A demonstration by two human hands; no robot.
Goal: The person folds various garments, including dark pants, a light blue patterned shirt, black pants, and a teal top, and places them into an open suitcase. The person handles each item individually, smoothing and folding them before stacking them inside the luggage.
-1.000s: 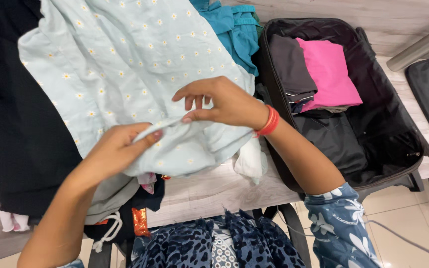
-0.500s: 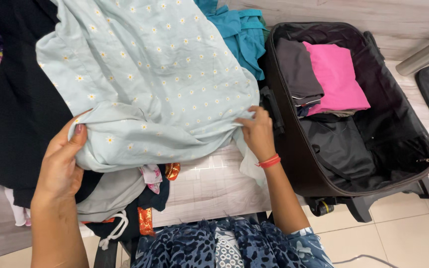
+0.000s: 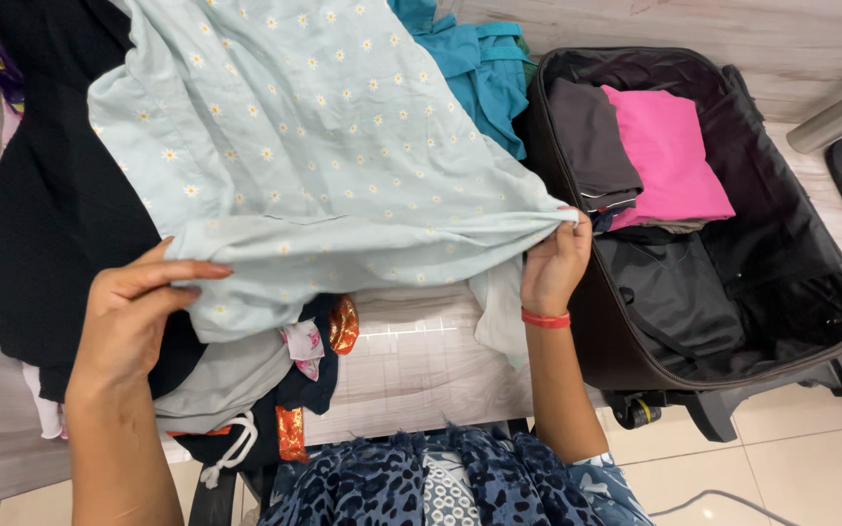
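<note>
Stretching the pale blue daisy-print garment (image 3: 324, 166) flat over the clothes pile on the table (image 3: 421, 365) looks like the step in hand — folding would need room. The open suitcase (image 3: 791, 292) crowds its right edge. Left hand (image 3: 133, 317) and right hand (image 3: 553, 268) each pinch a hem corner.

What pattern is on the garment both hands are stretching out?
Small white daisy flowers on pale blue fabric; the garment shows best in the head view.
</note>
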